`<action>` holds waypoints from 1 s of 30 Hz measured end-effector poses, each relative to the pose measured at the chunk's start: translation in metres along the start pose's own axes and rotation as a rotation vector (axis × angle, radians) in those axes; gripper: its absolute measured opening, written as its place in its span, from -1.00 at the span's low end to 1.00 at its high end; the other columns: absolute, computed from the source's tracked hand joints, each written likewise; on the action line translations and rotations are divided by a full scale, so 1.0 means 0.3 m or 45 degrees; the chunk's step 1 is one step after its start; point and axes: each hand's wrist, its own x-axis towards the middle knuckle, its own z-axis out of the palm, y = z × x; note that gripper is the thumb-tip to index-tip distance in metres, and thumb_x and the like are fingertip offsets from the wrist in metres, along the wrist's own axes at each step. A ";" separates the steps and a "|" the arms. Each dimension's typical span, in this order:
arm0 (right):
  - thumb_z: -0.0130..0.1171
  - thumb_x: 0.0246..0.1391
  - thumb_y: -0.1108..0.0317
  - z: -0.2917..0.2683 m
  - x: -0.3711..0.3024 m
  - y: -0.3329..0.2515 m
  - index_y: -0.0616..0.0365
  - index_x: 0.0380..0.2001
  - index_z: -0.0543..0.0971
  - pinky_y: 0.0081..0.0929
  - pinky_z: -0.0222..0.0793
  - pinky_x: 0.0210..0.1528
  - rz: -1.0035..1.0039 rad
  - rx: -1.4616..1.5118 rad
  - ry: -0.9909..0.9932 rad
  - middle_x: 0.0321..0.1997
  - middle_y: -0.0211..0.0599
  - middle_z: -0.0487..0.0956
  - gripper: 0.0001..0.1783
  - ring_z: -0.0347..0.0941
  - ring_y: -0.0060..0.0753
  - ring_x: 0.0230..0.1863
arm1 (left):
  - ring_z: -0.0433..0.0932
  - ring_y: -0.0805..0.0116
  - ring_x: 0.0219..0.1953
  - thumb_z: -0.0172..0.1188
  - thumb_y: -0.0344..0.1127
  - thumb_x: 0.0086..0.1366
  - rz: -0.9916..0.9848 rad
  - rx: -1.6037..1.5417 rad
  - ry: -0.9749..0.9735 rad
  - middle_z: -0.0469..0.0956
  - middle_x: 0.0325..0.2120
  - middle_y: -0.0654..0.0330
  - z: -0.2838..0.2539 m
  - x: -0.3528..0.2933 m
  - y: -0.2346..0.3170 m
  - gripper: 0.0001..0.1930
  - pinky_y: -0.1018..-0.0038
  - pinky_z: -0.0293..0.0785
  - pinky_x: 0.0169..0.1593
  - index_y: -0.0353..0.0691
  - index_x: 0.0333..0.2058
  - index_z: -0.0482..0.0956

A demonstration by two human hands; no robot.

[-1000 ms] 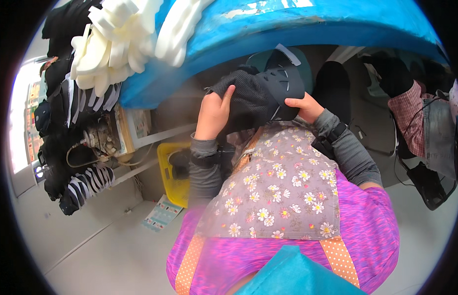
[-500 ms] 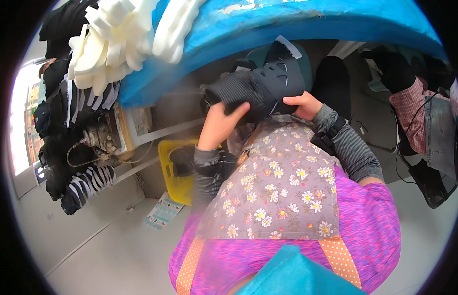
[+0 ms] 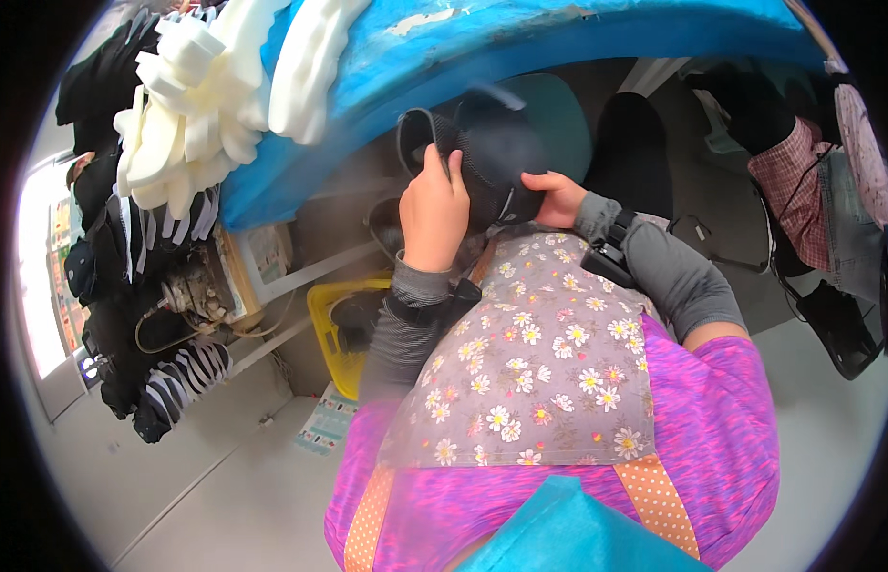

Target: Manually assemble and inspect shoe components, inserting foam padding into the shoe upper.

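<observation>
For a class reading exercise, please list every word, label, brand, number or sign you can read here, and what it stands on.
No text can be read.
Printed sheet on the floor: too small.
Colourful panel, far left: too small.
Dark fabric item in the left hand and right hand: blurred.

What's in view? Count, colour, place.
Mesh piece: 1, black, between the hands
Covered surface: 1, blue, top edge
Foam pieces: several, white, surface's left end
Dark bundles: several, black, far left
Striped bundle: 1, black-and-white, left
Basket: 1, yellow, left of apron
Printed sheet: 1, pale blue, floor
Checked cloth: 1, reddish, far right
Apron: 1, floral grey, on lap
Shirt: 1, purple, bottom
Left hand: 1, grey-sleeved, gripping piece's left part
Right hand: 1, grey-sleeved, gripping its right side
</observation>
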 end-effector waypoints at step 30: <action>0.26 0.08 0.50 0.139 -0.017 -0.037 0.19 0.15 0.41 -0.33 0.33 0.22 -0.187 -0.259 0.139 0.12 -0.27 0.50 -0.46 0.42 -0.34 0.13 | 0.54 -0.29 -0.39 -0.02 0.02 0.41 -0.012 0.090 -0.143 0.54 -0.50 -0.26 0.071 0.226 -0.113 -0.55 -0.01 0.45 -0.33 -0.33 -0.32 0.53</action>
